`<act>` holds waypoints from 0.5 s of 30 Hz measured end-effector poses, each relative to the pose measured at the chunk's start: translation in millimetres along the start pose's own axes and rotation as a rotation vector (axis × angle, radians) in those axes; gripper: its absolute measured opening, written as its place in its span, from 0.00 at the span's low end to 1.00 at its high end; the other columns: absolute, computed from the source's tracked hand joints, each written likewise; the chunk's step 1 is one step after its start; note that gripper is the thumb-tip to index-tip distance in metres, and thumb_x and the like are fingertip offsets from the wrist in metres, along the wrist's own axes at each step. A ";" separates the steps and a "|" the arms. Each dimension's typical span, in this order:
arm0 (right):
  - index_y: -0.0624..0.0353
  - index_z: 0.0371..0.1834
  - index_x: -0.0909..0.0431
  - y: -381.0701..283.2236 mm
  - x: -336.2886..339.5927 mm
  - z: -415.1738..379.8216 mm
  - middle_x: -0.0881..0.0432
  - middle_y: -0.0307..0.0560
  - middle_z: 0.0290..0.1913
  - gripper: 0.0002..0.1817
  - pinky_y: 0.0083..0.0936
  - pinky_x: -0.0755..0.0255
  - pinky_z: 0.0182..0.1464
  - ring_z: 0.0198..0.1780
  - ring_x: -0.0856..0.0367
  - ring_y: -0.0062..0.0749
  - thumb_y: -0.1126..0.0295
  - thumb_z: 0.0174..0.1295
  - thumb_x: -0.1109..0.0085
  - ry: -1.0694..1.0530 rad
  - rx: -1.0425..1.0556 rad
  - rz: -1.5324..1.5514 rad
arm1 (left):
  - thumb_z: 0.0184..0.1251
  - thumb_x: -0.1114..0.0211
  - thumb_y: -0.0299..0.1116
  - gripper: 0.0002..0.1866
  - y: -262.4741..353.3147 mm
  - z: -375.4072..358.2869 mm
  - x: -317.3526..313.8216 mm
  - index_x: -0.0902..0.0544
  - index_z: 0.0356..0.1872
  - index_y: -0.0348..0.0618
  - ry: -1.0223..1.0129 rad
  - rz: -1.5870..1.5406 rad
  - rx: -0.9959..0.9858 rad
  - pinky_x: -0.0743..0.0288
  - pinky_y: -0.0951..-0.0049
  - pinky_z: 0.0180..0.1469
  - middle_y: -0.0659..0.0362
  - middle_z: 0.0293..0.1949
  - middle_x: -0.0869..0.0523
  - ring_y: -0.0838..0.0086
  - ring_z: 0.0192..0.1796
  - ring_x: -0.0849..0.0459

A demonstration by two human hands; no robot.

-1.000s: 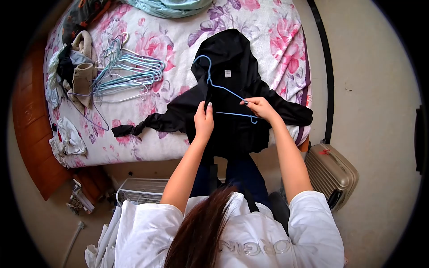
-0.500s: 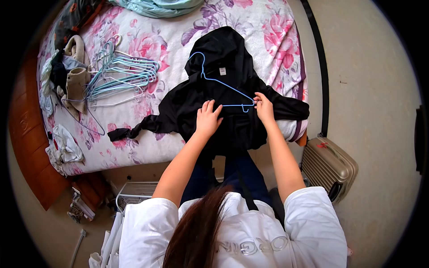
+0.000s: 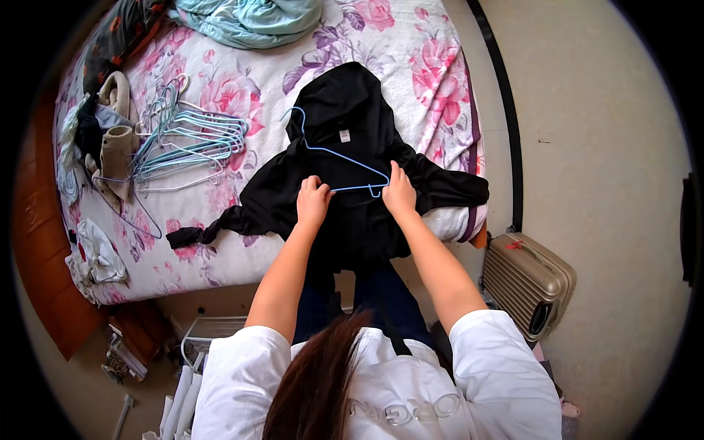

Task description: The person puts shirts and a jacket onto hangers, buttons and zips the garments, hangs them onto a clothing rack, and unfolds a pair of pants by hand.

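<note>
A black garment (image 3: pixel 352 132) lies spread on the floral bedspread (image 3: pixel 411 51), one sleeve stretched left and one right. A light blue wire hanger (image 3: pixel 330 152) rests on its upper part, hook near the neck. My left hand (image 3: pixel 313 199) presses on the black cloth at the hanger's left end, fingers curled. My right hand (image 3: pixel 400 192) grips the cloth and the hanger's right end.
A pile of pale wire hangers (image 3: pixel 191 136) lies at the bed's left, beside crumpled clothes (image 3: pixel 110 139). A teal cloth (image 3: pixel 249 18) sits at the far end. A beige suitcase (image 3: pixel 528 282) stands on the floor at right. A white rack (image 3: pixel 209 337) stands below the bed's edge.
Both hands moved closer together on the black garment. The hanger now lies flatter on the cloth, and the view shifted slightly.
</note>
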State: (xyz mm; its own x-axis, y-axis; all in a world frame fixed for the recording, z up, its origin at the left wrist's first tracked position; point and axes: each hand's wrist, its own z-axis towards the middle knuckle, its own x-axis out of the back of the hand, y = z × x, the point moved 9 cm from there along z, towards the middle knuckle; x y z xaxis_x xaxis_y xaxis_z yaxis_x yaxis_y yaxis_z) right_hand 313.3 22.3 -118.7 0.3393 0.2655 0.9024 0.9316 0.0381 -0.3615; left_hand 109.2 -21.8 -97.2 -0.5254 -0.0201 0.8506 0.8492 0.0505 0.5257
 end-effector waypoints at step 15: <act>0.64 0.36 0.29 -5.5 70.0 48.7 0.25 0.54 0.24 0.12 0.28 0.33 0.32 0.27 0.24 0.37 0.64 0.59 0.52 0.079 -0.020 0.791 | 0.46 0.36 0.26 0.06 37.7 28.3 -15.9 0.23 0.24 0.37 -0.008 -0.184 -0.116 0.29 0.68 0.42 0.55 0.38 0.26 0.61 0.43 0.26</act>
State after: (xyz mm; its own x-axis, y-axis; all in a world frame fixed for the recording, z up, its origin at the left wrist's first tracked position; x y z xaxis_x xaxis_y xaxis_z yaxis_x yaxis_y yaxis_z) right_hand 325.7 87.6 -65.0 0.9088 0.1375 0.3938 0.4121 -0.1504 -0.8986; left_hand 148.0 8.7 -91.2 -0.6724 -0.0104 0.7401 0.7389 -0.0690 0.6703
